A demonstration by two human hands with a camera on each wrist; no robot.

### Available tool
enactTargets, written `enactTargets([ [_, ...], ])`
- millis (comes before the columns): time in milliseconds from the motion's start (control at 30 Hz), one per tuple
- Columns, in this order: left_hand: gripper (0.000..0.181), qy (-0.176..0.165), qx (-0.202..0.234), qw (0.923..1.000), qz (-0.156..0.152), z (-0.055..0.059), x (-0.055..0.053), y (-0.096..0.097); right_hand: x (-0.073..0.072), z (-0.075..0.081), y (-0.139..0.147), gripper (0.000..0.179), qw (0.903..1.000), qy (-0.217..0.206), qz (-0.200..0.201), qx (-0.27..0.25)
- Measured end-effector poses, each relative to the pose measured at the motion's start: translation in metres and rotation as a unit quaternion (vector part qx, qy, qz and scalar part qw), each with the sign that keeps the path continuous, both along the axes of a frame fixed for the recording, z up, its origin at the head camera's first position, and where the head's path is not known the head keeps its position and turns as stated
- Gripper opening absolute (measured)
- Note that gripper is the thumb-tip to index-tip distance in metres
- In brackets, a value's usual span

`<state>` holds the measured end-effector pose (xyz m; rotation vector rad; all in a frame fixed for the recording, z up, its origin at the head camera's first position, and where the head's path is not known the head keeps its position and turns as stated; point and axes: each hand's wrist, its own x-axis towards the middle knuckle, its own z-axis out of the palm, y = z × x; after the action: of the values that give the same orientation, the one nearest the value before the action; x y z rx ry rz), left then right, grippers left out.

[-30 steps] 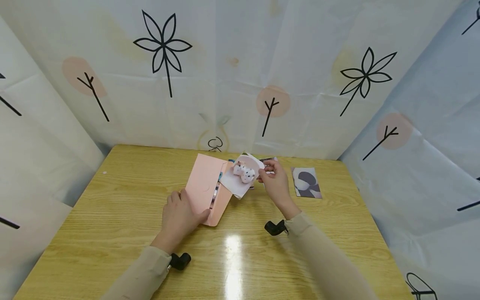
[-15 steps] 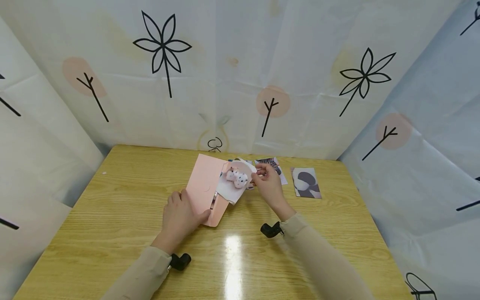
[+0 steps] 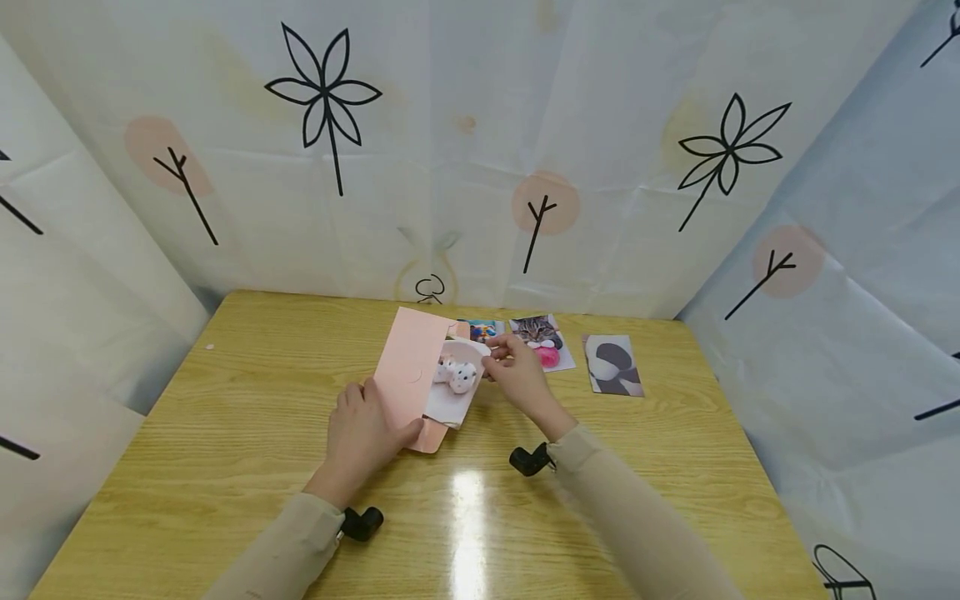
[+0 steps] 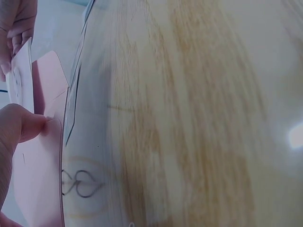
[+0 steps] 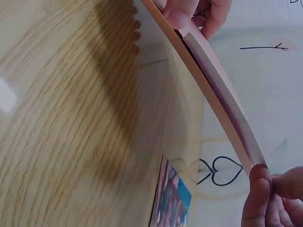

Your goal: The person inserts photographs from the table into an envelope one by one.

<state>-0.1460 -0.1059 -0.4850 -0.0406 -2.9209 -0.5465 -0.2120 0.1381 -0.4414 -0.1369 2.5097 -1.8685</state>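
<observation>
In the head view my left hand (image 3: 363, 429) holds a pink envelope (image 3: 408, 358) by its near end, thumb over the opening side. From the right, my right hand (image 3: 519, 373) pinches a corner of a white photo card (image 3: 459, 392) picturing two spotted toy animals. The card's left part is inside the envelope, hidden by the pink front. The right wrist view shows the open edge of the envelope (image 5: 208, 92) side-on, the pale card in its gap and right-hand fingertips (image 5: 259, 189) at one end. In the left wrist view the left thumb (image 4: 33, 126) presses the envelope.
Behind the right hand lie a colourful photo (image 3: 483, 330) and a cat photo (image 3: 551, 342). Farther right is a grey-and-white photo (image 3: 613, 367). Everything is on a wooden table (image 3: 247, 433), with a printed cloth (image 3: 450, 150) hanging along its back and sides.
My right hand has moved left and slightly nearer, carrying the card down into the envelope's opening. The cat photo and colourful photo are more uncovered now. My left hand stays in place.
</observation>
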Motion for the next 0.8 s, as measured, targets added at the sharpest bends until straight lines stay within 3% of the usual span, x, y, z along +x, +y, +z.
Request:
enactTargets([
  [367, 0.104, 0.001, -0.011, 0.9999, 0.000, -0.001, -0.001, 0.000, 0.008, 0.004, -0.023, 0.036, 0.9996, -0.003, -0.004, -0.028],
  [500, 0.103, 0.006, -0.016, 0.9998, 0.006, 0.000, -0.002, -0.001, 0.016, 0.003, -0.030, 0.047, 0.9985, 0.009, 0.029, 0.045],
  [633, 0.102, 0.015, -0.014, 0.9998, 0.010, 0.001, -0.002, -0.002, 0.021, 0.002, -0.035, 0.063, 0.9890, 0.018, 0.073, 0.128],
  [700, 0.101, 0.020, -0.012, 0.9997, 0.011, 0.001, -0.002, -0.003, 0.021, 0.001, -0.036, 0.068, 0.9869, 0.010, 0.075, 0.142],
  [800, 0.100, 0.025, -0.009, 0.9996, 0.013, 0.000, -0.002, -0.005, 0.019, -0.003, -0.039, 0.072, 0.9915, -0.017, 0.056, 0.116],
])
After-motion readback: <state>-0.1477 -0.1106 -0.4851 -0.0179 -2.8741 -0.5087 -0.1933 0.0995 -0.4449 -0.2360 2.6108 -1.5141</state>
